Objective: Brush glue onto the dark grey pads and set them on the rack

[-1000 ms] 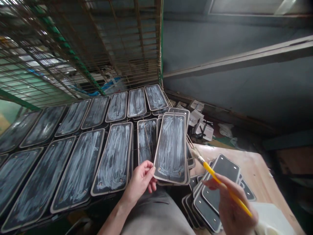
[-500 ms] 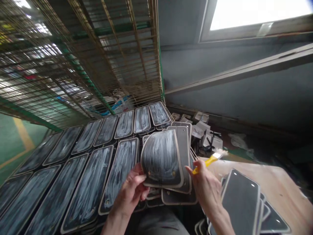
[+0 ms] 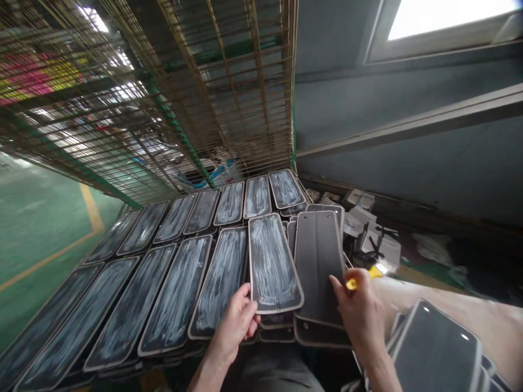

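Note:
My left hand (image 3: pixel 237 321) pinches the near edge of a black panel (image 3: pixel 272 264) smeared with white glue, which lies in line with the other coated panels. My right hand (image 3: pixel 359 316) is closed round a yellow-handled brush (image 3: pixel 363 277), and its fingertips rest on an uncoated dark panel (image 3: pixel 318 261) just right of the coated one. Both panels lie on top of a small stack of similar pieces.
Two rows of glue-coated panels (image 3: pixel 163 261) spread left across a rack. A wire mesh cage (image 3: pixel 183 92) rises behind them. Uncoated panels (image 3: pixel 437 343) are piled on a wooden table (image 3: pixel 469 305) at right. Small boxes (image 3: pixel 368 223) litter the floor by the wall.
The coated panel, held up and bent half a second ago, now lies flat beside the row. My right hand came forward onto the uncoated panel. The view swung left.

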`<state>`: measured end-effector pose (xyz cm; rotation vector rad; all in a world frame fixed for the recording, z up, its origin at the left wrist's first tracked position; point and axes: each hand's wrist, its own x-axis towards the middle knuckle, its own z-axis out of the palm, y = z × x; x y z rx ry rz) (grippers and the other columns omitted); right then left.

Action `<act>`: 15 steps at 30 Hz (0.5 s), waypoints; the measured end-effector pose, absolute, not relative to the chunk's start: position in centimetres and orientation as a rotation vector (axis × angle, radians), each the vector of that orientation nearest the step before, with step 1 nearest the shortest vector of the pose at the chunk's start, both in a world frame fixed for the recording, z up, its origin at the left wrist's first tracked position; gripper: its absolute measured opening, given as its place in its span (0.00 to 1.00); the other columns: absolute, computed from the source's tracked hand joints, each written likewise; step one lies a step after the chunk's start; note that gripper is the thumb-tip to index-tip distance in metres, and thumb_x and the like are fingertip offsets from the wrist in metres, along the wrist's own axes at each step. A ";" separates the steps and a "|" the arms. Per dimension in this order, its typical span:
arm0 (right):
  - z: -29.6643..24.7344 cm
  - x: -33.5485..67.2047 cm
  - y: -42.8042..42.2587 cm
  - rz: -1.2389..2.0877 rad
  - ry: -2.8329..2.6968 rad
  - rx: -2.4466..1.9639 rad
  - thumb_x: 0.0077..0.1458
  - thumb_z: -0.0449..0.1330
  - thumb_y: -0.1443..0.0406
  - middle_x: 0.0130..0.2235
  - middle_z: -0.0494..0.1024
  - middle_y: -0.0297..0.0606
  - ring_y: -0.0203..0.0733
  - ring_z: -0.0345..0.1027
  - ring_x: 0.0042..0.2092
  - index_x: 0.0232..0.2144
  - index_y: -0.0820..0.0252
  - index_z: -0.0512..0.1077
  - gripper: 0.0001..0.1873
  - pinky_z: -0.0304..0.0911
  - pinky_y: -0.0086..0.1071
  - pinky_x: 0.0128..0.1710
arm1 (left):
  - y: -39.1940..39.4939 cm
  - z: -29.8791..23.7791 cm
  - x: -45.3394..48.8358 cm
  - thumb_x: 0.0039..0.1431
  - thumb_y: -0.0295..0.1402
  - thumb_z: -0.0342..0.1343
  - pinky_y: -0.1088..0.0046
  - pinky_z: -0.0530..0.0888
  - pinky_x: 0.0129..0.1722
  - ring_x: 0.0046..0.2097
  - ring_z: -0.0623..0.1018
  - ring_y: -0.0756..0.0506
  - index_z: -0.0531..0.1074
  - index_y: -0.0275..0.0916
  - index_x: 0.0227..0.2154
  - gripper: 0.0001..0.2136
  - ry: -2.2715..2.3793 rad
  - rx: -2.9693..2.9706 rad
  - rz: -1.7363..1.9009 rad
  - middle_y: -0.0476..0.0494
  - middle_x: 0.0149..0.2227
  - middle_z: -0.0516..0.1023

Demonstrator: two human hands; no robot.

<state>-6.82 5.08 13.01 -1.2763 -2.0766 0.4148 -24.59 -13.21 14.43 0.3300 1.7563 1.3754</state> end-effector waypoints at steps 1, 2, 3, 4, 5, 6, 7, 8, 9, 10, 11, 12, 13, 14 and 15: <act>13.5 -6.4 5.2 0.433 -2.031 -1.244 0.60 0.48 0.42 0.20 0.67 0.30 0.42 0.64 0.20 0.33 0.55 0.61 0.23 0.53 0.30 0.20 | -13.2 14.5 -24.8 0.53 0.41 0.54 0.84 0.49 0.14 0.15 0.59 0.58 0.57 0.35 0.52 0.26 1.766 0.329 1.367 0.56 0.21 0.67; 14.0 -5.9 5.3 0.439 -1.996 -1.212 0.59 0.49 0.43 0.22 0.68 0.30 0.41 0.64 0.20 0.33 0.55 0.61 0.23 0.54 0.30 0.21 | -13.3 14.6 -25.1 0.52 0.41 0.55 0.84 0.49 0.14 0.14 0.58 0.58 0.56 0.35 0.53 0.27 1.765 0.330 1.361 0.57 0.21 0.66; 14.5 -5.3 5.4 0.432 -1.970 -1.191 0.59 0.51 0.43 0.23 0.68 0.31 0.39 0.63 0.21 0.33 0.55 0.62 0.23 0.55 0.30 0.22 | -13.3 14.7 -25.2 0.52 0.41 0.55 0.84 0.49 0.14 0.14 0.58 0.59 0.56 0.35 0.53 0.28 1.754 0.333 1.352 0.57 0.21 0.66; 14.9 -4.6 5.5 0.418 -1.952 -1.182 0.59 0.52 0.43 0.25 0.68 0.31 0.38 0.63 0.21 0.33 0.56 0.62 0.22 0.55 0.29 0.22 | -13.3 14.8 -25.3 0.52 0.40 0.54 0.84 0.49 0.14 0.14 0.57 0.59 0.57 0.35 0.52 0.27 1.740 0.341 1.340 0.57 0.21 0.66; 15.2 -3.8 5.6 0.403 -1.937 -1.181 0.58 0.52 0.43 0.25 0.68 0.31 0.37 0.63 0.21 0.33 0.56 0.63 0.22 0.56 0.29 0.22 | -13.2 14.8 -25.4 0.53 0.40 0.53 0.84 0.48 0.14 0.14 0.57 0.59 0.58 0.35 0.51 0.24 1.734 0.352 1.325 0.57 0.21 0.66; 15.4 -3.1 5.7 0.389 -1.922 -1.185 0.57 0.54 0.43 0.26 0.68 0.31 0.37 0.63 0.21 0.32 0.56 0.63 0.22 0.56 0.29 0.23 | -13.2 14.8 -25.4 0.54 0.39 0.52 0.85 0.47 0.14 0.14 0.57 0.59 0.59 0.36 0.48 0.21 1.740 0.364 1.309 0.57 0.21 0.66; 15.5 -2.4 5.7 0.377 -1.904 -1.193 0.57 0.55 0.43 0.26 0.68 0.31 0.37 0.63 0.22 0.31 0.56 0.63 0.23 0.56 0.29 0.23 | -13.1 14.7 -25.3 0.54 0.39 0.51 0.85 0.47 0.13 0.14 0.58 0.59 0.60 0.36 0.45 0.18 1.754 0.375 1.294 0.56 0.21 0.66; 15.5 -1.7 5.7 0.372 -1.882 -1.200 0.56 0.56 0.43 0.27 0.69 0.32 0.38 0.63 0.22 0.31 0.56 0.64 0.23 0.57 0.29 0.23 | -13.1 14.7 -25.1 0.55 0.39 0.50 0.86 0.47 0.13 0.14 0.59 0.59 0.60 0.37 0.43 0.15 1.771 0.386 1.283 0.56 0.21 0.66; 15.5 -1.1 5.7 0.375 -1.861 -1.204 0.55 0.57 0.43 0.28 0.70 0.33 0.38 0.64 0.24 0.31 0.56 0.64 0.23 0.57 0.29 0.24 | -13.1 14.6 -25.0 0.55 0.39 0.50 0.86 0.48 0.13 0.14 0.60 0.58 0.59 0.38 0.42 0.14 1.788 0.396 1.275 0.56 0.21 0.67; 15.4 -0.5 5.7 0.381 -1.837 -1.206 0.54 0.57 0.42 0.30 0.71 0.34 0.39 0.65 0.25 0.31 0.56 0.64 0.24 0.58 0.29 0.24 | -13.0 14.5 -24.8 0.55 0.40 0.50 0.86 0.50 0.12 0.14 0.61 0.57 0.59 0.39 0.42 0.15 1.803 0.405 1.271 0.56 0.22 0.67; 15.3 0.1 5.6 0.387 -1.811 -1.212 0.53 0.58 0.42 0.31 0.72 0.35 0.40 0.66 0.26 0.31 0.56 0.64 0.24 0.59 0.30 0.25 | -13.0 14.4 -24.7 0.55 0.41 0.50 0.86 0.51 0.12 0.14 0.63 0.57 0.58 0.39 0.43 0.16 1.816 0.414 1.265 0.56 0.22 0.68; 15.3 0.7 5.4 0.390 -1.784 -1.222 0.52 0.59 0.42 0.33 0.73 0.36 0.41 0.67 0.28 0.31 0.56 0.64 0.24 0.59 0.30 0.25 | -13.0 14.3 -24.6 0.56 0.42 0.50 0.86 0.53 0.12 0.15 0.64 0.56 0.58 0.40 0.44 0.17 1.833 0.423 1.254 0.55 0.22 0.68; 15.3 1.4 5.3 0.388 -1.756 -1.237 0.51 0.60 0.42 0.35 0.73 0.37 0.43 0.68 0.30 0.31 0.56 0.64 0.24 0.60 0.31 0.26 | -13.1 14.2 -24.5 0.56 0.43 0.50 0.85 0.54 0.12 0.15 0.65 0.55 0.57 0.40 0.45 0.18 1.860 0.435 1.240 0.55 0.23 0.68; 15.4 2.1 5.1 0.379 -1.717 -1.258 0.50 0.61 0.43 0.37 0.74 0.38 0.44 0.68 0.31 0.32 0.56 0.64 0.25 0.61 0.32 0.28 | -13.2 14.1 -24.5 0.56 0.44 0.49 0.85 0.54 0.11 0.15 0.66 0.55 0.57 0.41 0.46 0.19 1.897 0.453 1.221 0.55 0.23 0.68; 15.6 2.8 4.9 0.366 -1.669 -1.279 0.49 0.62 0.43 0.38 0.74 0.39 0.45 0.69 0.31 0.32 0.56 0.65 0.25 0.61 0.34 0.29 | -13.5 14.0 -24.5 0.56 0.45 0.49 0.84 0.54 0.11 0.15 0.66 0.54 0.56 0.41 0.47 0.19 1.939 0.482 1.198 0.55 0.23 0.69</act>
